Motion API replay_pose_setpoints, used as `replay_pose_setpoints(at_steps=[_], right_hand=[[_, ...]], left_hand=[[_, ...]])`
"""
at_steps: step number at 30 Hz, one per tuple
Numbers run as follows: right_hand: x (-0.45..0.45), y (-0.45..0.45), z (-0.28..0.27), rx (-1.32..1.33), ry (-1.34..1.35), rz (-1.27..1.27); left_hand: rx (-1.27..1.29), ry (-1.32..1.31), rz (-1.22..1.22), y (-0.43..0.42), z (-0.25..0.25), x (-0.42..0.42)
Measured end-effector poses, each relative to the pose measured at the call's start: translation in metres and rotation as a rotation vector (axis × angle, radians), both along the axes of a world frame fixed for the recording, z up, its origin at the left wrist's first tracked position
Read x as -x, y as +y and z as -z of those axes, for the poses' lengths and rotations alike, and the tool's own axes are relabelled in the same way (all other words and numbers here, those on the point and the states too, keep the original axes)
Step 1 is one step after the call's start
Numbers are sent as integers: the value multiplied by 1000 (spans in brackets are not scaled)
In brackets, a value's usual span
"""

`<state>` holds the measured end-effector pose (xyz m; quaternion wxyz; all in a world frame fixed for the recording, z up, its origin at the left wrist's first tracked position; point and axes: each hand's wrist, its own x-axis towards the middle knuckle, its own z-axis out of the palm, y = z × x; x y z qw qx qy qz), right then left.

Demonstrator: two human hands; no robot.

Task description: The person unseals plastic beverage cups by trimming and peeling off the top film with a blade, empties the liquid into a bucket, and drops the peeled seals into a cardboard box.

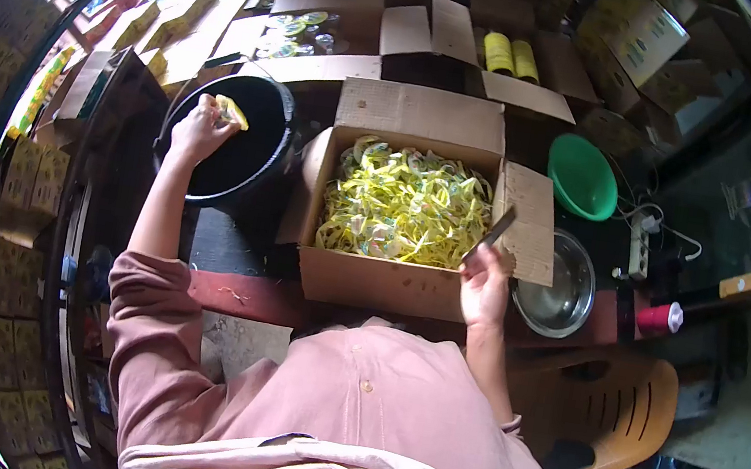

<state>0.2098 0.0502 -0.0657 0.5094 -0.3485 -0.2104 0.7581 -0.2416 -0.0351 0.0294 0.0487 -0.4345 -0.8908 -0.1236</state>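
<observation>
1. My left hand (199, 130) is nearly closed, with its fingers pinching a small yellow piece (232, 112).
2. That piece is over the black bucket (245, 162), on the left.
3. My right hand (483, 291) is partly curled and has hold of a thin dark stick (495, 232), tilted, by the box's near right corner.
4. The cardboard box (383, 284), in the middle, is full of yellow strips (404, 205).
5. Right of it sit a shiny bowl (554, 286) and, farther away, a green bowl (583, 178).
</observation>
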Motion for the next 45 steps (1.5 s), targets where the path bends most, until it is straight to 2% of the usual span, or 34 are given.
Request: replay_pose_setpoints(at_steps=[3,5,7,9,10,11,13,15,16,19,20,21,23,24,27,29,32,33,36,39,43,44,45], right_hand=[[-46,37,0,-101,-144,337],[-99,64,18,-238,-534,670],[-157,88,61,-378,-1098,772],[-182,98,78,-278,-1448,554],[-184,103,85,-218,-1554,416],[-186,106,93,-197,-1722,342],[-189,117,113,-189,-1781,181],[-196,144,142,-22,-1913,-1],[-193,150,149,305,-1529,182],[-202,160,182,333,-1457,214],[-224,180,235,375,-1488,107],[-222,182,237,321,-1532,132],[-235,182,232,154,-1796,-91],[-228,172,203,56,-1909,-174],[-213,157,151,-123,-1823,-69],[-211,148,143,-175,-1306,187],[-211,145,131,-188,-997,252],[-210,142,128,-266,-910,300],[-210,141,121,-361,-1143,457],[-205,138,101,-488,-1038,604],[-205,140,101,-508,-1043,556],[-203,140,98,-546,-1077,598],[-203,144,103,-501,-1219,543]], left_hand=[[-148,109,42,1,28,-13],[-181,159,61,-3,44,-26],[-196,126,48,-7,53,-36],[-195,70,15,-11,65,-37],[-163,-64,-41,-11,64,-35],[-217,-13,-39,-10,66,-35],[-202,29,-13,-11,66,-36],[-200,25,-40,-11,67,-35],[-197,24,-53,-12,68,-35],[-184,-8,-68,-12,68,-37],[-191,-30,-58,-12,69,-35],[-179,-57,-57,-12,71,-32],[-153,-110,-56,-11,76,-27],[-154,-117,-57,-11,74,-29],[-192,-38,-57,-11,70,-35],[-202,-29,-50,-11,71,-34],[-213,-69,-32,-11,76,-30],[-214,-89,-26,-11,77,-28],[-235,-47,-6,-12,81,-26],[-238,-18,-7,-13,75,-31],[-182,-5,-36,-11,68,-36],[-180,-1,-45,-11,68,-36],[-171,0,-53,-12,68,-37]])
